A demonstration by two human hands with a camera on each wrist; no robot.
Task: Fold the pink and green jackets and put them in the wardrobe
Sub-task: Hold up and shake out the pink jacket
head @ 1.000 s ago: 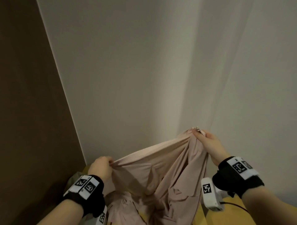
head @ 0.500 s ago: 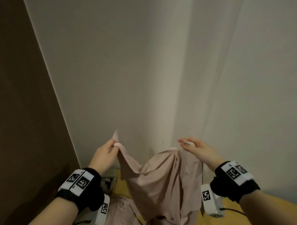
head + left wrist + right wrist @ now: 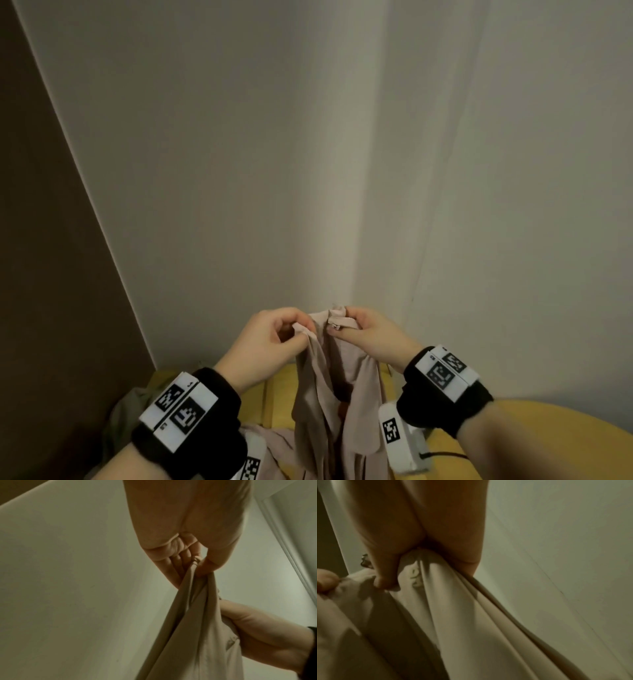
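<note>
Up in front of the white wall (image 3: 212, 171), both hands hold the pink jacket (image 3: 337, 394) by its top edge. The left hand (image 3: 270, 339) pinches one bit of the edge between thumb and fingers. The right hand (image 3: 368, 334) pinches another bit, with more cloth bunched in its palm. The two hands are very close, almost touching, so the two held bits sit side by side. The rest of the jacket hangs down, and its bottom part lies on the yellow surface (image 3: 513, 431) below.

The green jacket (image 3: 128, 414) lies in a heap at the low left, near the brown panel (image 3: 51, 274). Nobody is touching it.

This looks like the first fold of the pink jacket, done in the air, half onto half. Next, the hands should probably keep the two bits lined up, lay the jacket flat on the yellow surface and smooth it. The cloth is thin and floppy, so it may slip or bunch up. The wardrobe part comes later.
</note>
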